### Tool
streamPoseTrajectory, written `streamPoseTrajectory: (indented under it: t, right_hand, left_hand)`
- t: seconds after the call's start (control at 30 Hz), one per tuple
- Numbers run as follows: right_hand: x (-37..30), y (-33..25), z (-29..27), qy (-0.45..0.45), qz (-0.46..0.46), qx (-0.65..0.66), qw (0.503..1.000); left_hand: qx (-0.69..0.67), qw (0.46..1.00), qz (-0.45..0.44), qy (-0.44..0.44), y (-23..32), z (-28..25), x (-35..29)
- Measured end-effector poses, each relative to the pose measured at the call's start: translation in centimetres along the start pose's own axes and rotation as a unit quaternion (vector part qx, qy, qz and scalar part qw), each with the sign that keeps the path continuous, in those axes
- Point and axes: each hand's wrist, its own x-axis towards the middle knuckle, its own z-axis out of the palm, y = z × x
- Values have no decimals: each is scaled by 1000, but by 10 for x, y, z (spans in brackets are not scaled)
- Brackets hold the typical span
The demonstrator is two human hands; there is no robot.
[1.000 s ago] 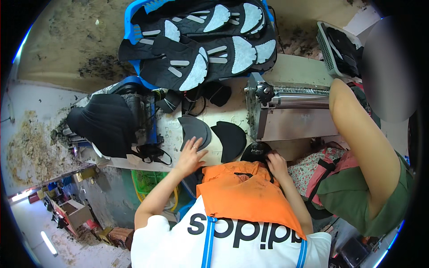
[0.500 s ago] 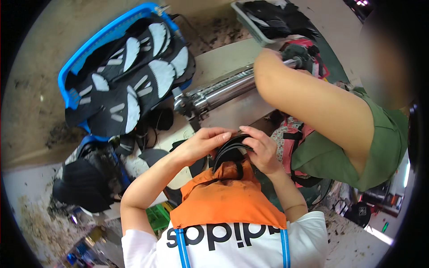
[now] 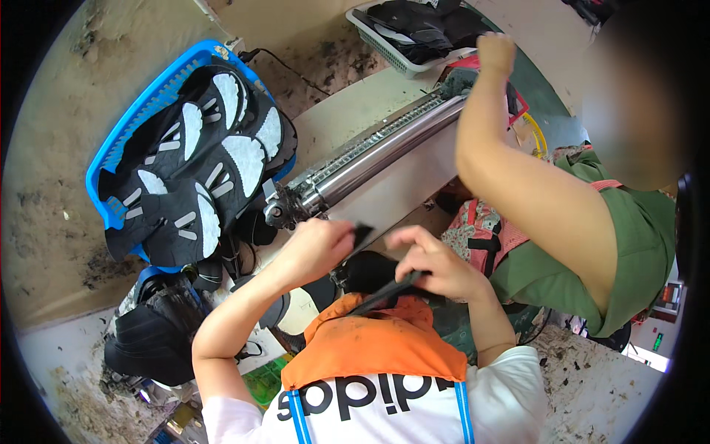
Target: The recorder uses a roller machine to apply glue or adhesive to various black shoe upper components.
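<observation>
My left hand (image 3: 318, 250) is raised over the near part of the bench, its fingers closed on a small black piece of material (image 3: 362, 236). To its right my right hand (image 3: 438, 266) pinches a thin black flexible piece (image 3: 392, 290), seen nearly edge-on, between thumb and fingers. That piece slants down toward the orange apron (image 3: 384, 333) on my chest. Behind it, between the hands, is a rounded black shape (image 3: 370, 271), partly hidden. Motion blurs the fingertips of both hands a little.
A blue basket (image 3: 100, 177) holds several black shoe-upper pieces with white patches. A machine with a long metal roller (image 3: 392, 152) crosses the bench. Behind it stands a pale basket (image 3: 403, 65) of black pieces. A co-worker's arm (image 3: 481, 140) reaches over from the right; black pieces (image 3: 144, 325) lie left.
My hands have moved apart; before, both held a curved stack of black pieces together. The co-worker's hand has moved away toward the far basket. The whole view has shifted slightly.
</observation>
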Motion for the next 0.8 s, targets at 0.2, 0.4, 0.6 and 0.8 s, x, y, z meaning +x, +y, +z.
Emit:
streamPoseTrajectory:
  t: [0.2,0.4,0.6,0.8]
  right_hand:
    - [-5,53,-13,-12,223,-39,974]
    - [-25,83,-22,95,264,96,955]
    - [-33,121,-1,114,275,120,947]
    - [-29,75,-22,153,342,284,883]
  left_hand:
    - [91,995,24,-31,5,-31,65]
    - [132,981,-61,-132,-93,-53,141]
    - [108,964,-71,-233,-99,-36,152]
    - [31,971,-80,-222,-102,-33,148]
